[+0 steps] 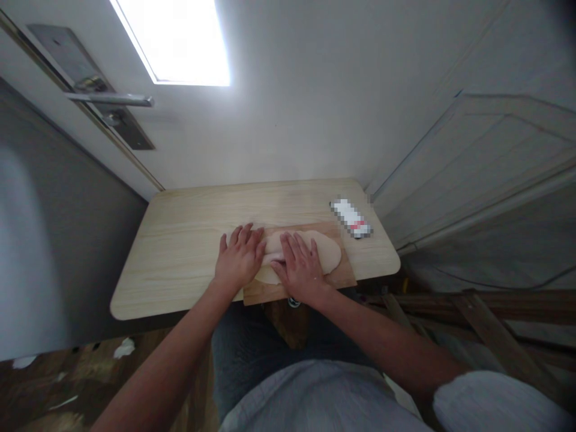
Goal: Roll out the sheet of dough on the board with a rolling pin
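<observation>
A pale, flat oval sheet that looks like rolled-out dough [330, 253] lies on a thin wooden board [261, 294] near the table's front edge. My right hand [302, 269] rests flat on the middle of the sheet, fingers stretched forward and thumb out to the left. At the sheet's left end is my left hand [240, 257], palm down with its fingers spread, partly over the board. Between the hands a pale ridge or fold runs across; its left end is hidden under my left hand. Neither hand grips anything that I can see.
The light wooden table [180, 240] stands against a white door with a metal handle [112, 99] and a bright window [180, 42]. A blurred-out white object with a red mark [351, 217] lies at the table's right. A wooden frame [486, 324] stands at lower right.
</observation>
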Available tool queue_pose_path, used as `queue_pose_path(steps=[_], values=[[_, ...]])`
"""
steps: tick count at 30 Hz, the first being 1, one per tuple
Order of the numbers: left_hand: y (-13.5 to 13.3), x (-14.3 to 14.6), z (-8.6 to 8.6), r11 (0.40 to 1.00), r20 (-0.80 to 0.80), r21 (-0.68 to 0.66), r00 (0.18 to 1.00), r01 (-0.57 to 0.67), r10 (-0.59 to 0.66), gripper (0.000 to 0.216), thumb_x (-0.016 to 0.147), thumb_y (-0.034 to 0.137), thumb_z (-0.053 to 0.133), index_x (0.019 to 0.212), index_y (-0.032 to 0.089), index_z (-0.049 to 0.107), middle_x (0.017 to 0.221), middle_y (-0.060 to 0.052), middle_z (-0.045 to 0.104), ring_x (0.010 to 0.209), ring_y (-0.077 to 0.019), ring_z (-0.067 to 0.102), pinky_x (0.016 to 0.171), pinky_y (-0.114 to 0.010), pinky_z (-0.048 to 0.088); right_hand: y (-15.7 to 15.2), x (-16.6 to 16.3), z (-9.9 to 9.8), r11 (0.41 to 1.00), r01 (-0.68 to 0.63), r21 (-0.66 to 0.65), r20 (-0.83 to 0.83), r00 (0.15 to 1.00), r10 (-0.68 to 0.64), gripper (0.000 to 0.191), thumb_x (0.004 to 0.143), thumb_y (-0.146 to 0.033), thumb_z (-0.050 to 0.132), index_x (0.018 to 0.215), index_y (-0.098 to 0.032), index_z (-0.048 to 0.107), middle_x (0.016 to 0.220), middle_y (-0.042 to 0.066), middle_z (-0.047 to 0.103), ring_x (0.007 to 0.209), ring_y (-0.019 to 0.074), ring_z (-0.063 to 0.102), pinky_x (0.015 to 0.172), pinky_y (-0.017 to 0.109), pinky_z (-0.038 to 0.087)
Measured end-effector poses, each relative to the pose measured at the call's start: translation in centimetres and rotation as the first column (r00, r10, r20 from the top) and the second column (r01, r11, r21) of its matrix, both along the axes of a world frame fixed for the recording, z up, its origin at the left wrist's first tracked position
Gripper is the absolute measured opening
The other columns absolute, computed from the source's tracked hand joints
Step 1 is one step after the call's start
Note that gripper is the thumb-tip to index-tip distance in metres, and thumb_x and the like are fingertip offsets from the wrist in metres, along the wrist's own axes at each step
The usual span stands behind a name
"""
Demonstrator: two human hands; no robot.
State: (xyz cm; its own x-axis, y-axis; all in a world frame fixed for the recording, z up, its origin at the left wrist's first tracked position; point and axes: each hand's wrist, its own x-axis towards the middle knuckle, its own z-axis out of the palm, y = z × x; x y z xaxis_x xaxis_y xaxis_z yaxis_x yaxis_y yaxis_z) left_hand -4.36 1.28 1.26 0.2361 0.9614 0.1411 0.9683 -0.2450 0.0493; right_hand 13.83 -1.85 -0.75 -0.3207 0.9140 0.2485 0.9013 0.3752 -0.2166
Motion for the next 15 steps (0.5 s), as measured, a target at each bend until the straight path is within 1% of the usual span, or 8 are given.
queue_pose_path(steps=[3,7,12,15], values=[[-1.1,0.2,0.0,1.000,0.006,0.004,1.000,0.006,-0.006,0.053,0.103,0.045,0.021,0.146,0.025,0.046,0.157,-0.009,0.041,0.144,-0.0305,0.035,0.115,-0.059,0.025,-1.4,0.2,-0.2,1.000,-0.007,0.002,0.005,1.000,0.007,0.071,0.101,-0.055,0.036,0.155,-0.008,0.030,0.160,0.016,0.033,0.148,0.0306,0.025,0.120,0.057,0.007],[-3.2,0.4,-0.1,1.000,0.048,-0.013,0.999,0.012,-0.012,0.053,0.102,0.046,0.025,0.147,0.027,0.045,0.159,-0.008,0.039,0.146,-0.0302,0.033,0.117,-0.058,0.024,-4.0,0.6,-0.4,1.000,-0.015,0.002,0.013,1.000,0.015,0.076,0.098,-0.057,0.041,0.156,-0.009,0.028,0.160,0.016,0.032,0.149,0.0317,0.022,0.121,0.058,0.009],[-5.6,0.6,-0.3,1.000,0.092,-0.026,0.996,0.013,-0.010,0.056,0.101,0.045,0.031,0.156,0.032,0.030,0.160,-0.005,0.037,0.149,-0.0284,0.029,0.119,-0.058,0.021,-7.2,1.1,-0.6,0.999,-0.040,-0.004,0.015,0.999,0.040,0.080,0.096,-0.060,0.044,0.156,-0.010,0.028,0.161,0.016,0.030,0.150,0.0336,0.018,0.120,0.060,0.012],[-5.8,0.6,-0.5,0.999,0.095,-0.032,0.995,-0.005,0.008,0.056,0.101,0.045,0.031,0.156,0.032,0.029,0.160,-0.005,0.037,0.150,-0.0291,0.027,0.119,-0.059,0.020,-7.4,1.3,-0.8,0.999,-0.047,-0.005,0.017,0.999,0.047,0.079,0.097,-0.060,0.043,0.156,-0.011,0.028,0.161,0.015,0.029,0.151,0.0331,0.018,0.121,0.059,0.011]])
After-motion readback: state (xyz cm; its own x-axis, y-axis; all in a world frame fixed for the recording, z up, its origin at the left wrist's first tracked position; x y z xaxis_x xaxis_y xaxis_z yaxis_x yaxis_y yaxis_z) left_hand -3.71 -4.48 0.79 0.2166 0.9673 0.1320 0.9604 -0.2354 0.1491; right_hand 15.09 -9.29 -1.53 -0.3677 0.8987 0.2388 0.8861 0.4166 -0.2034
